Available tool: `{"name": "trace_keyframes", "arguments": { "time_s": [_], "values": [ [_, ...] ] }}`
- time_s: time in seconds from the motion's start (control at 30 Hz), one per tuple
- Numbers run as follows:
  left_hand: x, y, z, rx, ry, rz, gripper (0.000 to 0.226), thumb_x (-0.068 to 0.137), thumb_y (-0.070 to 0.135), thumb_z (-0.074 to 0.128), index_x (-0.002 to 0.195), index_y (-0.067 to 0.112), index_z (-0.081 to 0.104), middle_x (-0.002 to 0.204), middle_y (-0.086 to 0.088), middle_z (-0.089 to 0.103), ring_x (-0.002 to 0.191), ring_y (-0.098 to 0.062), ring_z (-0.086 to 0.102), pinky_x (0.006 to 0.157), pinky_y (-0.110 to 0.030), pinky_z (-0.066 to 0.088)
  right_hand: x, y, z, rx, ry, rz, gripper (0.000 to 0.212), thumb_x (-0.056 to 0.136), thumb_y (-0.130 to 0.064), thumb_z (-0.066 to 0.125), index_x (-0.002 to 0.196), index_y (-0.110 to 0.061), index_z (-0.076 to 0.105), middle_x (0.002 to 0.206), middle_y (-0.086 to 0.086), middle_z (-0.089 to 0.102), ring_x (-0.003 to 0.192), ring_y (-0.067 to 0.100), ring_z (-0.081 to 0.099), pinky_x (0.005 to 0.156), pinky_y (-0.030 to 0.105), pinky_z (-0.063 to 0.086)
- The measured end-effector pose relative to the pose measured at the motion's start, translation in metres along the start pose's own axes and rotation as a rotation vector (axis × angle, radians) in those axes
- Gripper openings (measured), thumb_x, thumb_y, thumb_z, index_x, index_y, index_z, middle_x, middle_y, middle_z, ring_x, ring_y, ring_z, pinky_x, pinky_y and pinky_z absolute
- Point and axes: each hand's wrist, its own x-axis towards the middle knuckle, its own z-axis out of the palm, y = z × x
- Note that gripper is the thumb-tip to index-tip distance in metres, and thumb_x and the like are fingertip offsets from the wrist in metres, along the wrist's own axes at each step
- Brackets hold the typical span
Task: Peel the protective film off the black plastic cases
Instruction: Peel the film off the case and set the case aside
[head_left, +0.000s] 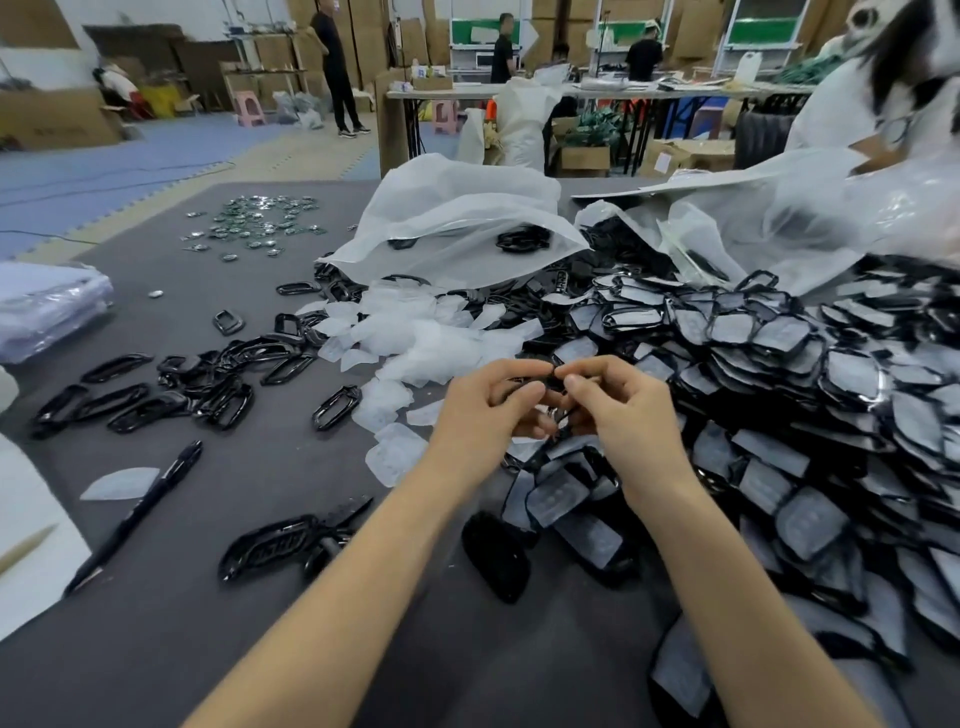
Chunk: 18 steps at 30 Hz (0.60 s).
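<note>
**Both hands on one case, mid-table**

- Grey table: carries everything below.
- Right half: big pile of film-covered cases, black with grey film facing up, overlapping, spilling toward the near edge.
- Behind the pile: crumpled translucent bags, a few black parts visible through them.
- Centre: heap of peeled film pieces, whitish, loose, touching the pile's left edge.
- Left: bare black cases, glossy and scattered.
- Near left: black scissors lying flat, black pen beside them, apart.
- Left hand and right hand: raised above the pile's near-left edge, fingers curled, fingertips meeting.
- Between them: one black case, pinched from both sides and mostly hidden by fingers. Can't tell whether its film is on or off.
</note>
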Motion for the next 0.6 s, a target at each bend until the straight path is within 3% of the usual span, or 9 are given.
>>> {"name": "trace_keyframes", "arguments": {
  "time_s": [0.1, 0.17, 0.27, 0.4, 0.5, 0.6],
  "values": [
    [0.001, -0.014, 0.002, -0.07, 0.103, -0.008, 0.007, 0.095, 0.004, 0.057, 0.102, 0.005, 0.055, 0.067, -0.007, 0.072, 0.038, -0.014, 0.055, 0.04, -0.019, 0.043, -0.003, 0.003, 0.001, -0.046, -0.029, 0.005, 0.014, 0.088, -0.01, 0.064, 0.082, -0.02, 0.07, 0.07, 0.002, 0.069, 0.067, 0.009, 0.066, 0.063, 0.028, 0.049],
    [0.0, -0.018, 0.001, -0.062, 0.106, 0.001, 0.006, 0.097, 0.009, 0.056, 0.096, 0.007, 0.05, 0.064, -0.009, 0.071, 0.033, -0.015, 0.05, 0.036, -0.02, 0.04, -0.004, 0.004, 0.002, -0.061, -0.062, 0.02, 0.01, 0.088, -0.013, 0.066, 0.081, -0.018, 0.071, 0.063, -0.001, 0.065, 0.06, 0.009, 0.059, 0.058, 0.024, 0.046],
    [-0.003, -0.022, 0.003, -0.092, 0.04, 0.02, 0.014, 0.102, 0.01, 0.043, 0.088, 0.012, 0.044, 0.059, -0.007, 0.067, 0.03, -0.014, 0.046, 0.034, -0.019, 0.037, -0.003, 0.004, 0.005, 0.012, -0.129, 0.054, 0.012, 0.089, -0.012, 0.065, 0.079, -0.008, 0.07, 0.054, -0.002, 0.058, 0.052, 0.008, 0.051, 0.052, 0.017, 0.042],
    [-0.008, -0.023, 0.005, -0.142, 0.007, 0.056, 0.022, 0.106, 0.011, 0.028, 0.097, 0.01, 0.049, 0.056, -0.003, 0.06, 0.032, -0.013, 0.042, 0.039, -0.023, 0.034, -0.004, 0.002, 0.005, 0.1, -0.207, 0.065, 0.014, 0.091, -0.005, 0.061, 0.082, 0.004, 0.066, 0.05, -0.001, 0.055, 0.046, 0.007, 0.049, 0.048, 0.014, 0.041],
    [-0.008, -0.023, 0.004, -0.108, 0.016, 0.084, 0.028, 0.106, 0.009, 0.027, 0.104, 0.014, 0.054, 0.055, -0.001, 0.056, 0.034, -0.015, 0.042, 0.04, -0.025, 0.035, -0.005, -0.001, 0.006, 0.132, -0.25, 0.056, 0.01, 0.091, 0.001, 0.058, 0.085, 0.008, 0.062, 0.051, 0.003, 0.056, 0.042, 0.014, 0.055, 0.049, 0.02, 0.042],
    [-0.008, -0.024, 0.002, -0.023, 0.043, 0.134, 0.027, 0.106, 0.01, 0.031, 0.103, 0.02, 0.056, 0.053, 0.002, 0.056, 0.034, -0.014, 0.044, 0.039, -0.022, 0.037, -0.006, -0.002, 0.008, 0.102, -0.261, 0.052, 0.006, 0.088, -0.002, 0.062, 0.084, -0.002, 0.067, 0.057, 0.006, 0.059, 0.051, 0.021, 0.057, 0.058, 0.031, 0.042]
  ]
}}
